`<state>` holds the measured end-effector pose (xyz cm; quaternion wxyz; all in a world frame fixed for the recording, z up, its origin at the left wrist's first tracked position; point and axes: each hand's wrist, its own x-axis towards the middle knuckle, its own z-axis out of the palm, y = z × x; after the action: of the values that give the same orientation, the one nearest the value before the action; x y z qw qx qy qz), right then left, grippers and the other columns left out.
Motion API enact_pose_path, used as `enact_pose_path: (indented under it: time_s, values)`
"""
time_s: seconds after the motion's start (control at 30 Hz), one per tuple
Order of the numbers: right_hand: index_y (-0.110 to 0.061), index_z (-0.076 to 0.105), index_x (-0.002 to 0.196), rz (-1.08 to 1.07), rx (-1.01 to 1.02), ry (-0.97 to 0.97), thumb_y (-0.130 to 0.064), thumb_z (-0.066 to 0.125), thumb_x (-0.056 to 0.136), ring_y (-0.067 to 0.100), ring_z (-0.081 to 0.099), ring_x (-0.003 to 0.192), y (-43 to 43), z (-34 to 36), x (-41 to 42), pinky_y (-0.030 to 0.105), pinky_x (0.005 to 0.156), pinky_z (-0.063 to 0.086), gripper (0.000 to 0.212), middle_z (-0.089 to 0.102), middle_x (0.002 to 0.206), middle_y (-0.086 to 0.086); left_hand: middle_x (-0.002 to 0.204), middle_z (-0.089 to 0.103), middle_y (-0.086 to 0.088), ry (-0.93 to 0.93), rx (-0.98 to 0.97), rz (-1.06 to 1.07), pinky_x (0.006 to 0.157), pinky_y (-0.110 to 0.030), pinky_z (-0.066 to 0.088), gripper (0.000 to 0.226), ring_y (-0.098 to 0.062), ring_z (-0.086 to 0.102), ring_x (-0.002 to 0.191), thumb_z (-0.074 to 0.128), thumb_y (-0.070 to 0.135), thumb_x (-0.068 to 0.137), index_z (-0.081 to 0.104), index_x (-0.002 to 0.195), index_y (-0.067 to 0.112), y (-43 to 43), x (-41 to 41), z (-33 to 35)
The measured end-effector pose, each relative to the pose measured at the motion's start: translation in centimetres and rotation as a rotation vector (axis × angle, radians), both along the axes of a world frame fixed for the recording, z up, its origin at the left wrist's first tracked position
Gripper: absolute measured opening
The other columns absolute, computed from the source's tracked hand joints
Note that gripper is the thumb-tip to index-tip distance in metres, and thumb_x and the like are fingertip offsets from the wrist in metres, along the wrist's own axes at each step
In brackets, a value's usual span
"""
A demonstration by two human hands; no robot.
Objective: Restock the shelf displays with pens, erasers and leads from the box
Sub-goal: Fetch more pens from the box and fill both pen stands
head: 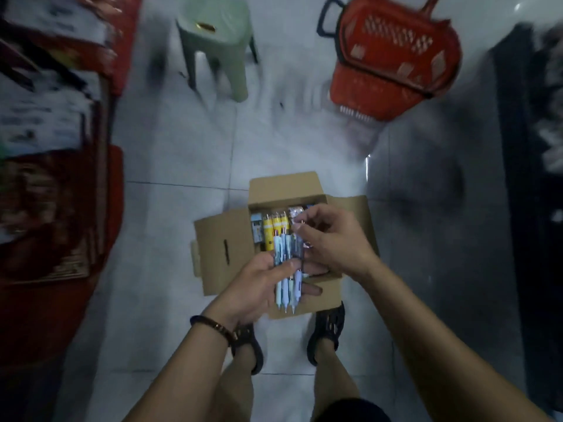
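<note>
My left hand point(259, 284) grips pale blue pens point(285, 289) over the open box point(219, 257); my right hand point(332, 239) pinches their upper ends. Gathering step; next, I judge, a firm carry to the left shelf point(45, 117).

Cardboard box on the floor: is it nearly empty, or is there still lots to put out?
Still lots. The brown cardboard box is open, so unpacking has started. The left hand holds a bunch of pale blue pens over it, and the right hand pinches one pen's top. Inside, yellow pens and small packets still wait. The shelves are too blurred to judge.
</note>
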<state>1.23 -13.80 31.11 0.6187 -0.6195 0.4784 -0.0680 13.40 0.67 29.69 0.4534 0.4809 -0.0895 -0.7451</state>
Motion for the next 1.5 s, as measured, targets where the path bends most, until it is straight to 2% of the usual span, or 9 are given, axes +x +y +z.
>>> enact_pose_path:
  time_s: [0.13, 0.3, 0.57, 0.7, 0.8, 0.93, 1.07, 1.23, 1.5]
  values:
    - [-0.007, 0.073, 0.09, 0.135, 0.088, -0.151, -0.009, 0.082, 0.091, 0.022, 0.065, 0.064, 3.4, 12.8, 5.1, 0.025, 0.053, 0.053, 0.009, 0.074, 0.078, 0.01, 0.125, 0.072, -0.03, -0.026, 0.002, 0.178, 0.081, -0.044, 0.066, 0.027, -0.039, 0.078, 0.094, 0.046, 0.013, 0.111, 0.063, 0.128, 0.0, 5.5, 3.8, 12.6]
    - [0.003, 0.066, 0.089, 0.256, 0.014, -0.261, -0.005, 0.086, 0.086, 0.016, 0.061, 0.053, 9.8, 22.3, 11.9, 0.023, 0.052, 0.051, 0.022, 0.069, 0.069, 0.015, 0.127, 0.072, -0.028, -0.124, -0.046, 0.382, 0.088, -0.048, 0.064, 0.033, -0.037, 0.078, 0.092, 0.049, 0.014, 0.11, 0.062, 0.137, 0.0, 13.5, 7.6, 23.0]
    - [-0.013, 0.074, 0.089, 0.613, -0.047, -0.421, -0.016, 0.089, 0.085, 0.018, 0.069, 0.059, 25.2, 31.8, 22.4, 0.032, 0.052, 0.057, 0.016, 0.072, 0.071, 0.005, 0.122, 0.073, -0.02, -0.253, -0.072, 0.771, 0.078, -0.04, 0.063, 0.033, -0.032, 0.074, 0.089, 0.05, 0.013, 0.111, 0.059, 0.142, 0.006, 28.9, 9.8, 34.0]
    - [-0.026, 0.08, 0.104, 0.884, -0.118, -0.506, -0.015, 0.087, 0.088, 0.026, 0.077, 0.072, 32.3, 36.8, 25.3, 0.045, 0.069, 0.066, 0.02, 0.076, 0.082, 0.004, 0.126, 0.073, -0.025, -0.312, -0.111, 0.957, 0.086, -0.048, 0.064, 0.033, -0.037, 0.076, 0.093, 0.052, 0.013, 0.109, 0.059, 0.137, -0.002, 37.3, 10.5, 37.7]
    - [-0.03, 0.08, 0.105, 1.019, -0.216, -0.551, -0.016, 0.089, 0.085, 0.017, 0.076, 0.079, 38.5, 40.0, 27.8, 0.036, 0.08, 0.063, 0.026, 0.078, 0.084, 0.0, 0.125, 0.072, -0.028, -0.327, -0.154, 1.097, 0.087, -0.052, 0.063, 0.03, -0.039, 0.077, 0.092, 0.055, 0.014, 0.107, 0.062, 0.131, -0.003, 44.0, 11.2, 39.5]
    - [-0.027, 0.081, 0.103, 1.11, -0.234, -0.607, -0.013, 0.09, 0.084, 0.011, 0.073, 0.073, 49.0, 44.0, 31.4, 0.021, 0.068, 0.054, 0.025, 0.079, 0.082, 0.003, 0.126, 0.069, -0.033, -0.375, -0.21, 1.184, 0.089, -0.054, 0.062, 0.024, -0.043, 0.075, 0.095, 0.057, 0.013, 0.106, 0.074, 0.12, 0.005, 54.8, 12.8, 40.9]
    - [-0.025, 0.081, 0.105, 1.124, -0.216, -0.685, -0.01, 0.087, 0.085, 0.014, 0.066, 0.065, 60.1, 47.1, 34.7, 0.027, 0.058, 0.053, 0.026, 0.076, 0.081, 0.013, 0.128, 0.069, -0.032, -0.449, -0.206, 1.234, 0.095, -0.059, 0.058, 0.031, -0.043, 0.072, 0.101, 0.052, 0.018, 0.111, 0.064, 0.139, 0.014, 66.1, 14.8, 42.3]
    - [-0.018, 0.08, 0.105, 1.089, -0.175, -0.787, -0.004, 0.084, 0.088, 0.017, 0.073, 0.066, 70.9, 50.9, 38.4, 0.03, 0.056, 0.058, 0.023, 0.077, 0.079, 0.016, 0.089, 0.062, -0.009, -0.502, -0.124, 1.344, 0.06, -0.033, 0.044, 0.029, -0.015, 0.047, 0.061, 0.05, 0.022, 0.112, 0.065, 0.137, 0.018, 77.2, 17.2, 45.3]
    - [-0.018, 0.08, 0.104, 1.082, -0.19, -0.968, -0.005, 0.084, 0.089, 0.02, 0.075, 0.065, 83.7, 55.9, 46.7, 0.033, 0.059, 0.063, 0.02, 0.077, 0.074, 0.009, 0.072, 0.045, -0.002, -0.418, -0.091, 1.62, 0.052, -0.025, 0.03, 0.026, -0.012, 0.031, 0.054, 0.048, 0.018, 0.111, 0.06, 0.132, 0.008, 88.5, 23.2, 49.0]
